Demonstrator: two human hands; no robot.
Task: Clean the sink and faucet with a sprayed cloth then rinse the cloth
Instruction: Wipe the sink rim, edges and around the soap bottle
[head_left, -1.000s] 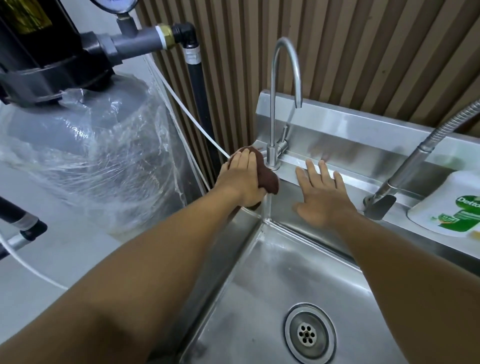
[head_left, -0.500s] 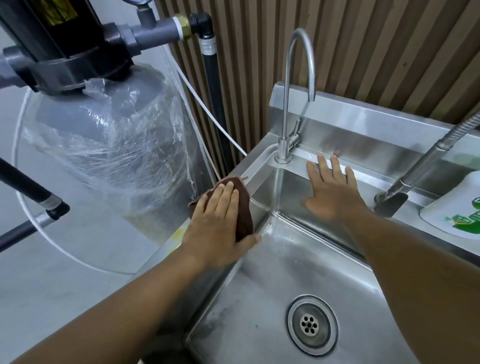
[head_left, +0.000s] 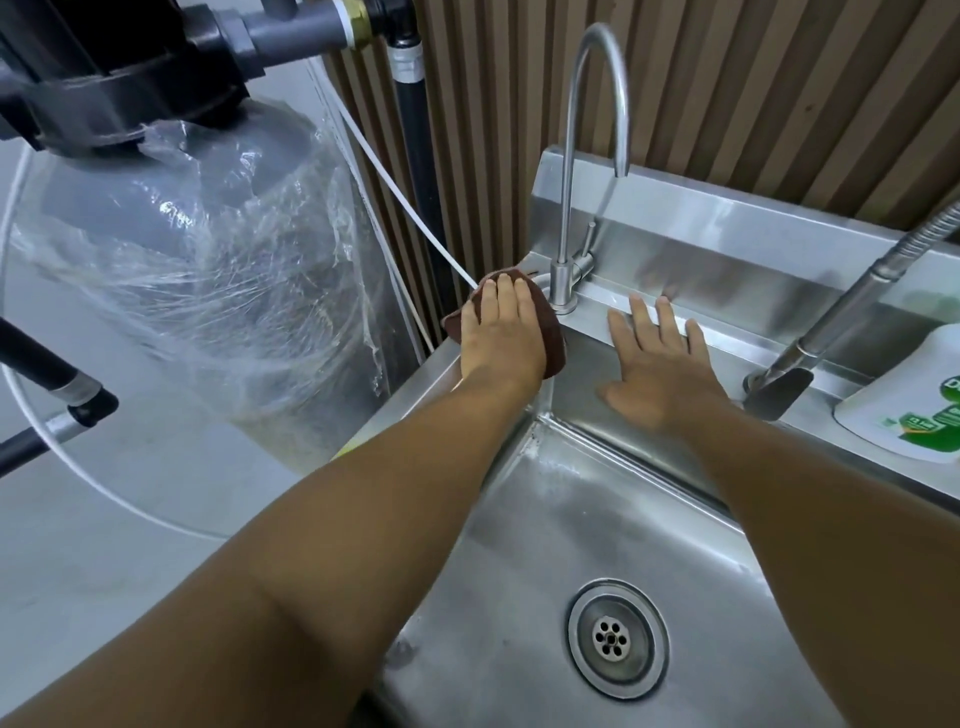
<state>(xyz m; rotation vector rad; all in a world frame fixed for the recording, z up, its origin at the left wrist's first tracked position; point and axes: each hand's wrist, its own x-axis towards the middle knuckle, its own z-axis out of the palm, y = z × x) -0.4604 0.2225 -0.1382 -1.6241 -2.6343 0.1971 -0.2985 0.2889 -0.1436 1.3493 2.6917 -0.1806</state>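
Note:
My left hand (head_left: 501, 338) lies flat with straight fingers on a brown cloth (head_left: 553, 332), pressing it onto the back left corner of the steel sink's rim (head_left: 415, 384), just left of the gooseneck faucet (head_left: 571, 208). My right hand (head_left: 657, 364) rests open and flat against the rear wall of the basin, fingertips on the back ledge, right of the faucet's base. The basin floor shows a round drain (head_left: 615, 639).
A grey tank wrapped in clear plastic (head_left: 197, 270) stands left of the sink, with black pipes and a white hose. A flexible metal sprayer hose (head_left: 852, 306) and a white-and-green soap bottle (head_left: 914, 410) sit on the right ledge. Ribbed wooden panelling backs the sink.
My left hand slid the cloth along the left rim toward me, then back up to the corner by the faucet. My right hand stayed on the rear wall.

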